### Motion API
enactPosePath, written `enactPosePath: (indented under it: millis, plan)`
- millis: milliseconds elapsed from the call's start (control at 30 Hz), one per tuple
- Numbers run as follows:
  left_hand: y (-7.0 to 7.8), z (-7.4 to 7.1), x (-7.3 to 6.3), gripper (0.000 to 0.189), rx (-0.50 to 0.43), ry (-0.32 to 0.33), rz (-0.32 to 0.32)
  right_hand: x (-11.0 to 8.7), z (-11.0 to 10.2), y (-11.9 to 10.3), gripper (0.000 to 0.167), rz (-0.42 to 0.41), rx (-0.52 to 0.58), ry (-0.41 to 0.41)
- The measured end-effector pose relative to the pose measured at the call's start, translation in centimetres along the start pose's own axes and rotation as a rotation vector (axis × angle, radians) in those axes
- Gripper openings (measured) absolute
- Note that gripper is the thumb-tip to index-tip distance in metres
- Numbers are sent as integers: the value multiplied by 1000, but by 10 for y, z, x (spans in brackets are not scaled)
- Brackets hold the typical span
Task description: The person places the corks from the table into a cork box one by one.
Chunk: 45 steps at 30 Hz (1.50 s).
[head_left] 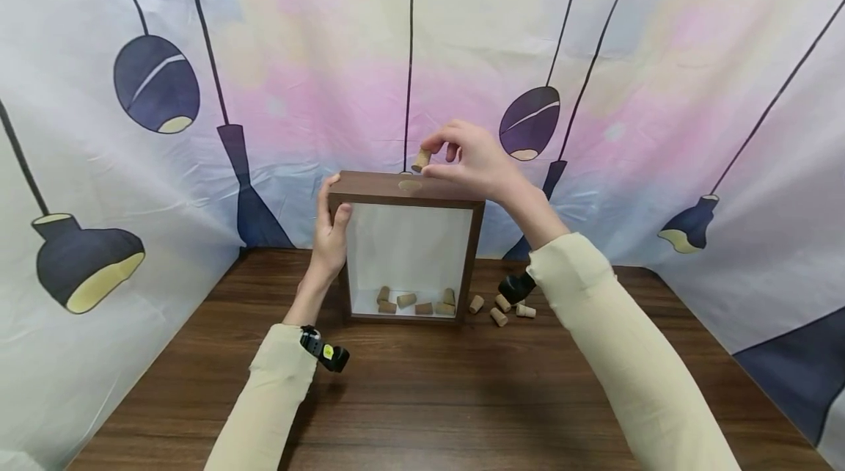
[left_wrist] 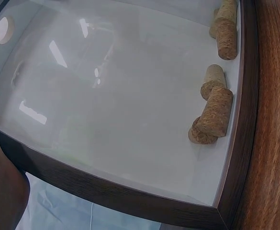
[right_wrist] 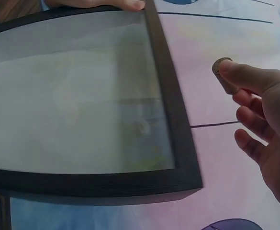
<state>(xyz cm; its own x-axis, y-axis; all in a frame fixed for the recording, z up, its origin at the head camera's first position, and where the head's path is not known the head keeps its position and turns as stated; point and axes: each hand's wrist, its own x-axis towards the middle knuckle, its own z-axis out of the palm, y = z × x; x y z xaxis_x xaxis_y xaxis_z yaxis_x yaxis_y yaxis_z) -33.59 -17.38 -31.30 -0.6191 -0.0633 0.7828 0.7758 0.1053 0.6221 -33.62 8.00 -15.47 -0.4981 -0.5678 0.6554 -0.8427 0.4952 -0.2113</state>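
A dark wooden shadow box frame (head_left: 370, 185) with a clear front stands upright on the table. At its upper left corner my left hand (head_left: 328, 232) grips it, thumb on the front edge. Between thumb and fingertips my right hand (head_left: 470, 157) pinches a cork stopper (head_left: 421, 160), held just above the round hole (head_left: 410, 185) in the frame's top. In the right wrist view this cork (right_wrist: 224, 73) is apart from the frame. Several corks (head_left: 405, 300) lie along the bottom inside; the left wrist view shows some of these corks (left_wrist: 217, 112) close up.
Several loose corks (head_left: 498, 317) lie on the brown wooden table (head_left: 422, 398), just right of the frame. Behind the table hangs a pastel cloth (head_left: 317, 38) printed with dark lamps. Each wrist wears a small black camera (head_left: 333, 358).
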Motion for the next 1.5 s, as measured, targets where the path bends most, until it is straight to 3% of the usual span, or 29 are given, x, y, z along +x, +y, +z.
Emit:
enactPosePath:
  millis: [300,733,1133,1500]
  plan:
    - [-1,0,-1,71,3,-4,2,3,17,3,30,155,-105,-184]
    - [-1,1,0,70,-1,-4,12,4,30,3,33,162,-111,-211]
    - [-1,4,0,69,-4,-14,2,-27,17,19,22,151,-79,-108]
    - [0,0,0,70,-1,-6,-11,-63,1,30,12,186,-132,82]
